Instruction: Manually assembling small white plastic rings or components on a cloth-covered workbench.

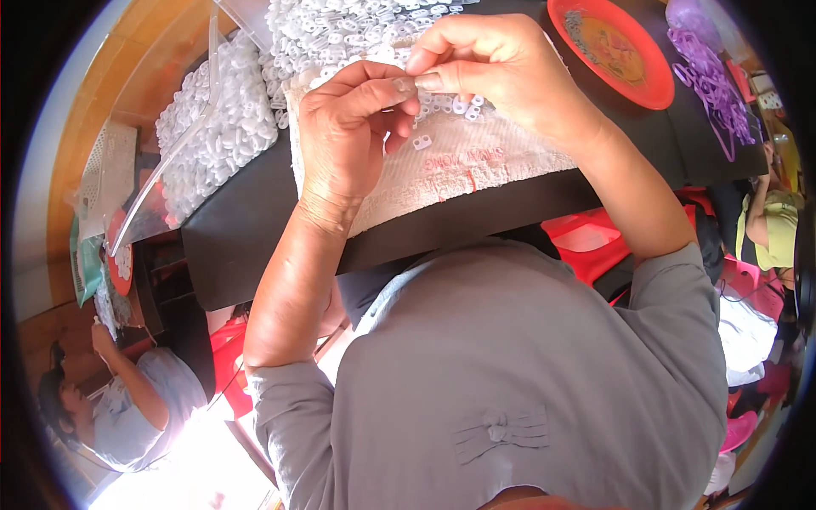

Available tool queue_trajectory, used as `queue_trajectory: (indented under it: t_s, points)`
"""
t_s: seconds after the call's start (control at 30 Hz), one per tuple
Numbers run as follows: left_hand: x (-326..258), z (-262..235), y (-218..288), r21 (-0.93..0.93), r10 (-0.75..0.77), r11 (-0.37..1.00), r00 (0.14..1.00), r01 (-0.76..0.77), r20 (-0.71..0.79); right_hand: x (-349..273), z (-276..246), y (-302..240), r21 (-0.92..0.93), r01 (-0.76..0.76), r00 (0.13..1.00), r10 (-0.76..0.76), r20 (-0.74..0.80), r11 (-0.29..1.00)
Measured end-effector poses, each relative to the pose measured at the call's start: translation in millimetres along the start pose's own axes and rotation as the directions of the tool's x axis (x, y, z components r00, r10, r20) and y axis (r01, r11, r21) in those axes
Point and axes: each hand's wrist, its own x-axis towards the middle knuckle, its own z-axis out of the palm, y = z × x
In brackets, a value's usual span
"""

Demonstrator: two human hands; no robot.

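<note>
Over a cream cloth my left hand and my right hand meet at the fingertips. Each hand pinches thumb against forefinger, and whatever lies between them is too small and covered to make out. One small white two-holed plastic piece lies by itself on the cloth, just below the fingers. Several more of these pieces rest under and beside my right hand. Beyond both hands spreads a large heap of white plastic pieces.
A clear bin full of white pieces stands at the left. An orange-red plate holding small grey bits sits at the far right, beside purple strips. The dark table edge runs before me. Other people sit at both sides.
</note>
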Motion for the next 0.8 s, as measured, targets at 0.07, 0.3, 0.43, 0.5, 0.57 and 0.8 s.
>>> queue_trajectory:
  t_s: [0.07,0.3,0.43,0.5,0.57,0.8]
  points:
    - [1,-6,0,-0.077,-0.036,0.996,0.999,0.037,0.015,5,2,-1,-0.054,0.115,0.993,-0.113,0.033,0.992]
    - [-8,3,11,0.267,-0.045,0.962,0.997,0.059,-0.061,16,-2,44,-0.196,0.599,0.797,-0.602,0.046,0.777]
    - [-24,-4,-20,0.907,0.394,0.172,0.871,-0.384,0.294,6,5,26,0.032,0.072,0.995,-0.070,-0.065,0.997]
    - [-29,-1,-32,0.892,0.370,-0.047,0.822,-0.450,0.434,5,5,28,0.052,0.072,0.996,-0.069,-0.063,0.996]
    - [-28,0,-40,0.889,0.356,-0.113,0.817,-0.444,0.453,2,5,28,0.071,0.073,0.996,-0.069,-0.061,0.995]
    - [-24,-7,-41,0.870,0.480,-0.066,0.749,-0.488,0.456,-3,8,36,-0.003,-0.048,0.998,0.048,-0.037,0.999]
